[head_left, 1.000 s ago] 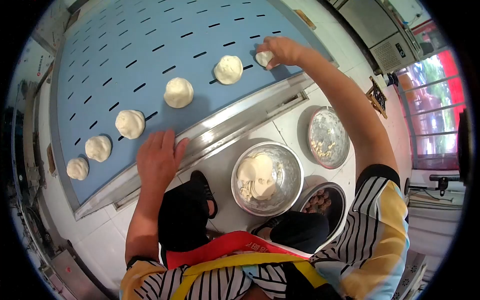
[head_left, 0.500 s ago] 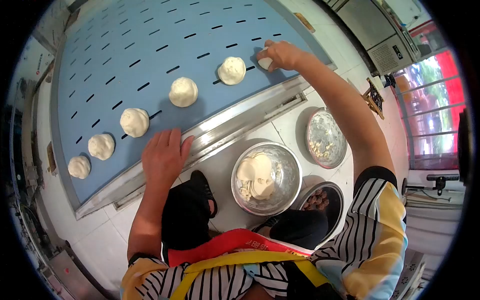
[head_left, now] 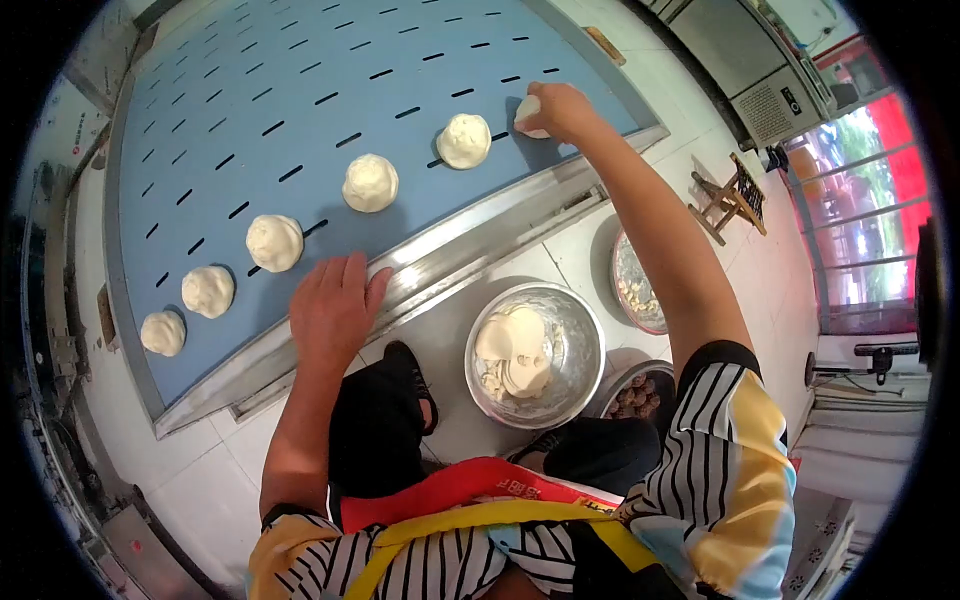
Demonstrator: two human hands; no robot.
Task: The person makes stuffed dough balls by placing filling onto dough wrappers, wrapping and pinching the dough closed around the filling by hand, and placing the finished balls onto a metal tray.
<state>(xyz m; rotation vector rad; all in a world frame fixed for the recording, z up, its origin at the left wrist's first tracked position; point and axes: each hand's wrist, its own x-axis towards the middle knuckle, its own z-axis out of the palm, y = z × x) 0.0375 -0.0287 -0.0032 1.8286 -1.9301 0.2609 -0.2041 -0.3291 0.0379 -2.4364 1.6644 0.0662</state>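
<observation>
A ball (head_left: 527, 118) of pale dough is held by the right hand (head_left: 560, 108) at the right end of a slanting row, near the corner of the blue table (head_left: 420, 210). The fingers of that hand are curled and closed on the ball, which is partly covered by them. Five more balls (head_left: 464, 141) are spaced apart along the row, none touching another. The left hand (head_left: 334, 305) is laid palm down across the table's metal edge (head_left: 480, 235), its fingers together and its thumb spread; nothing is grasped by it. Below the table, a larger mass of dough (head_left: 517, 350) is contained in a bowl (head_left: 577, 380) between the person's legs. To its right a pan (head_left: 625, 262) is partly hidden by the right arm, and brown lumps (head_left: 635, 398) are held in a pot (head_left: 652, 367). Farther off, a stool (head_left: 738, 198) is seen on the floor.
</observation>
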